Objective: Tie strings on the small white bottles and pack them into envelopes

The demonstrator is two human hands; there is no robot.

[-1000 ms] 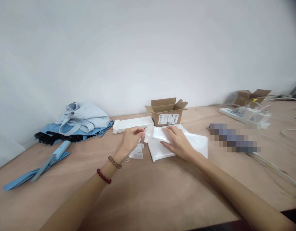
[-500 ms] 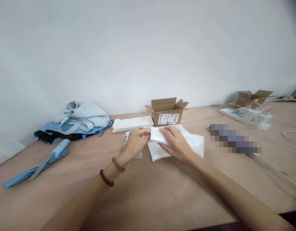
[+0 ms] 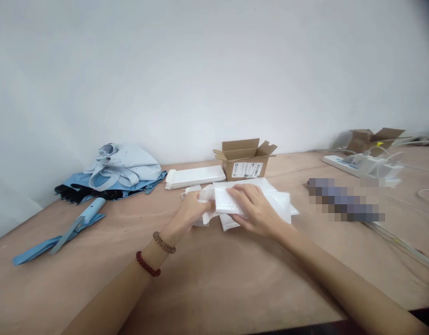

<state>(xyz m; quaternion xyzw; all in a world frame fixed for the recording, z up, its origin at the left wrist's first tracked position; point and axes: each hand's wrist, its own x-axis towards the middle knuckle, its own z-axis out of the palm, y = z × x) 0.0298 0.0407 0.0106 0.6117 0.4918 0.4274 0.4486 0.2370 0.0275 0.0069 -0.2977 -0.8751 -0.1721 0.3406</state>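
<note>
Above the table's middle, my right hand (image 3: 258, 211) is closed around a thin white carton (image 3: 225, 201) with a glossy front. My left hand (image 3: 186, 213) is at the carton's left end, its fingers curled at the pale flaps (image 3: 207, 194) there. Part of those fingers is hidden behind the flaps. Under and behind my right hand lie flat white plastic sleeves (image 3: 284, 204). A small white bundle (image 3: 190, 190) with stringy edges sits just beyond my left hand, partly covered by it.
Behind my hands stand a stack of flat white cartons (image 3: 196, 176) and an open cardboard box (image 3: 244, 163) with a label. A blue umbrella (image 3: 92, 211) and a pale cloth bag (image 3: 130, 163) lie left. To the right are a power strip (image 3: 343, 165), cables and a blurred-out object (image 3: 343, 200).
The carton has turned and its left end now shows spread flaps. My left hand has shifted slightly left and down, and the whole view has moved a little.
</note>
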